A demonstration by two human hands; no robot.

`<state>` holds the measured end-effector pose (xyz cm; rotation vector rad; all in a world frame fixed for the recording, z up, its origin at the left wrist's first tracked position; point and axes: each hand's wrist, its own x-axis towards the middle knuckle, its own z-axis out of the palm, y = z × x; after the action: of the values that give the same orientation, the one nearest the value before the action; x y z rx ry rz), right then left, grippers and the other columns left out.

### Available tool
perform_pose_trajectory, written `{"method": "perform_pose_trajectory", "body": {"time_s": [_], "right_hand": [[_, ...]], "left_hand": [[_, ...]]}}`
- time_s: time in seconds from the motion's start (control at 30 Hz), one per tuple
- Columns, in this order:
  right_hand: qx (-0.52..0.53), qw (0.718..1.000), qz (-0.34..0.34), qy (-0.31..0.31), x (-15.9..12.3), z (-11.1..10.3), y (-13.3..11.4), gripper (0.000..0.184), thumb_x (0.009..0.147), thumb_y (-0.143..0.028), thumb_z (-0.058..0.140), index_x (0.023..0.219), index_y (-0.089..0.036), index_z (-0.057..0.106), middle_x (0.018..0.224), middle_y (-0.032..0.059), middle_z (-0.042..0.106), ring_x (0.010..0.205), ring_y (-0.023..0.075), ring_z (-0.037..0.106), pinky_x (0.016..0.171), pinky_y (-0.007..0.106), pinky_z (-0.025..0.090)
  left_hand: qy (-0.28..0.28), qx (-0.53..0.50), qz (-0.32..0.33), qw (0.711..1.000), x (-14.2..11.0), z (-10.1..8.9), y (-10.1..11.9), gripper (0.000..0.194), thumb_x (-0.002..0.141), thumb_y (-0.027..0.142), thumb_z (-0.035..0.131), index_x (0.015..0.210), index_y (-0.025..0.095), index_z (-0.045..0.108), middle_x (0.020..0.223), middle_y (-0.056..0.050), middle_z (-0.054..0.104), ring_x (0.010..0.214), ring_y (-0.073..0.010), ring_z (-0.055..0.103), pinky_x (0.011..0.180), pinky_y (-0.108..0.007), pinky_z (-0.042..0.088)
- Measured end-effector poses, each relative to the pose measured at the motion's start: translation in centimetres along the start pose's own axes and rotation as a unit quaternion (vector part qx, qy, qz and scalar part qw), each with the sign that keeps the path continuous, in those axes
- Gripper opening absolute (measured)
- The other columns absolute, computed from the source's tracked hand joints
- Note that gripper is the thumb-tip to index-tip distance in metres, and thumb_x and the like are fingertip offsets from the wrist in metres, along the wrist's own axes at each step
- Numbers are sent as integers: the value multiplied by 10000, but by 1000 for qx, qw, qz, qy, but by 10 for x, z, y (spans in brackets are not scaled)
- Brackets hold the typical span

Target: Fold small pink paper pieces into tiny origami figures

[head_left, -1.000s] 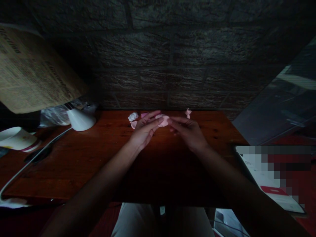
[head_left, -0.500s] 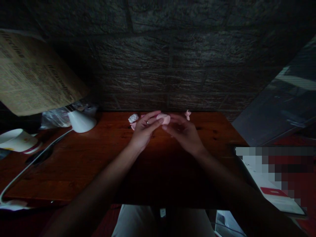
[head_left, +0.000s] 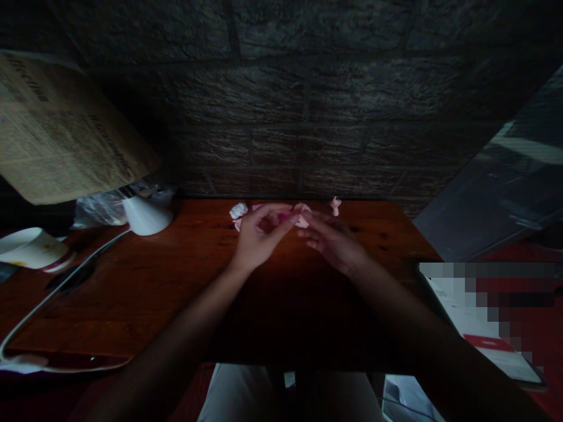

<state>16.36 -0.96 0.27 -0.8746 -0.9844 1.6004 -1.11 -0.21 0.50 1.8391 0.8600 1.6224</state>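
Note:
Above the far part of the wooden table, both hands meet around a small pale-pink piece (head_left: 302,214) that looks like soft clay. My left hand (head_left: 258,237) pinches it from the left between thumb and fingers. On the other side, the fingertips of my right hand (head_left: 336,241) are closed on the piece too, with the lower fingers curled beneath. Something magenta (head_left: 284,218) shows behind the left thumb; whether it is held or lies on the table I cannot tell. A crumpled white lump (head_left: 238,211) lies left of my left hand, with a bit of pink partly hidden below it.
A small pink shaped piece (head_left: 335,206) stands beyond my right hand. To the left are a lamp with a white base (head_left: 147,217) and newsprint shade (head_left: 65,129), a paper cup (head_left: 33,249) and a white cable (head_left: 57,290). A brick-patterned wall (head_left: 272,99) closes the back.
The pink piece has shifted slightly right and turned, so its rounded flat face no longer shows. My left thumb has moved right with it, and the right fingers have changed their grip.

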Motion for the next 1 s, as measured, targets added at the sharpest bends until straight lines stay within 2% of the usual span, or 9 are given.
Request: {"method": "perform_pose_trajectory", "body": {"time_s": [0.13, 0.2, 0.3, 0.4, 0.57, 0.7, 0.8, 1.0], "right_hand": [[12, 1000, 20, 0, 0, 0, -2, 386, 715, -580, 861, 950, -280, 796, 933, 21, 775, 715, 109, 654, 562, 213, 459], [12, 1000, 27, -10, 0, 0, -3, 408, 702, -584, 869, 980, -293, 797, 906, 6, 767, 690, 95, 639, 557, 204, 455], [10, 999, 34, -25, -1, 1, -4, 431, 672, -572, 894, 995, -301, 802, 896, -5, 758, 672, 82, 627, 547, 191, 446], [15, 999, 32, -35, -2, 2, -5, 427, 671, -541, 906, 1013, -307, 804, 906, -3, 755, 680, 86, 626, 540, 193, 437], [23, 999, 36, -32, -3, 1, -5, 374, 679, -450, 924, 990, -283, 803, 894, -3, 753, 688, 82, 633, 533, 180, 426], [42, 998, 43, -18, -3, 2, -7, 382, 626, -401, 959, 942, -259, 799, 840, -23, 738, 671, 65, 629, 540, 157, 433], [46, 998, 45, -11, -3, 2, -8, 365, 608, -382, 968, 904, -254, 797, 796, -33, 721, 658, 61, 618, 541, 151, 439], [28, 999, 31, -19, -3, 2, -9, 304, 669, -376, 933, 913, -260, 795, 791, -20, 720, 655, 83, 599, 562, 192, 461]], "left_hand": [[-63, 10, 12, 998, 0, -2, -4, 192, 808, 235, 830, 991, 204, 784, 713, 17, 711, 560, -90, 511, 556, -233, 421], [-80, 7, 34, 996, 0, -2, -7, 144, 833, 220, 808, 976, 209, 786, 816, -12, 738, 630, -101, 559, 588, -240, 440], [-86, 15, 71, 994, 1, -4, -10, 86, 867, 209, 776, 951, 218, 790, 1022, -60, 741, 846, -144, 645, 701, -272, 496], [-75, 33, 82, 993, 2, -5, -11, 91, 861, 198, 785, 944, 233, 795, 970, -41, 703, 834, -139, 623, 690, -271, 485], [-75, 25, 70, 994, 0, -3, -10, 55, 872, 193, 769, 908, 229, 790, 815, -5, 648, 709, -120, 559, 605, -263, 429], [-70, 25, 50, 996, -2, 0, -9, 27, 873, 221, 768, 872, 216, 795, 737, 5, 618, 642, -109, 513, 557, -249, 393], [-68, 16, 26, 997, -2, 2, -8, 54, 863, 262, 782, 870, 214, 805, 754, -14, 667, 664, -120, 543, 576, -250, 423], [-77, -22, -10, 997, -1, 3, -6, 87, 867, 324, 772, 871, 249, 815, 844, -42, 773, 759, -160, 664, 698, -307, 546]]}}
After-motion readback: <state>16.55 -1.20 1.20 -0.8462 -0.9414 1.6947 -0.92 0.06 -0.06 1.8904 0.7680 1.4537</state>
